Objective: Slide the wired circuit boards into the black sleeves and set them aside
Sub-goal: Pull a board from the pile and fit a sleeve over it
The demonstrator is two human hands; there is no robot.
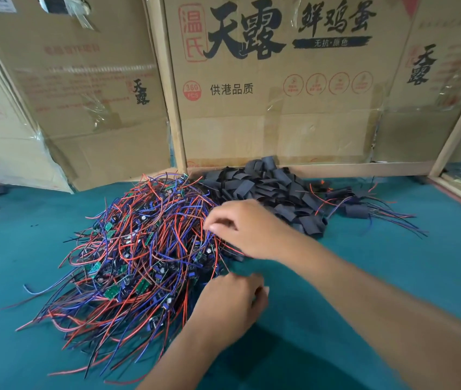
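Your right hand (247, 229) pinches wires at the edge of the board pile (139, 249); your left hand (232, 299) curls beside it, its hold unclear. Sleeves (268, 187) lie heaped just behind, under a carton (280, 122) reading "天露", "鲜鸡蛋", "供港品质", "360 PCS".

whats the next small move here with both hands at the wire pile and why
Probably lift one board clear. The right hand pinches at wires on the edge of the tangled heap of red and blue wired green circuit boards, the left hand curls beside it, and neither yet holds a freed board. The flat black sleeves lie just behind.
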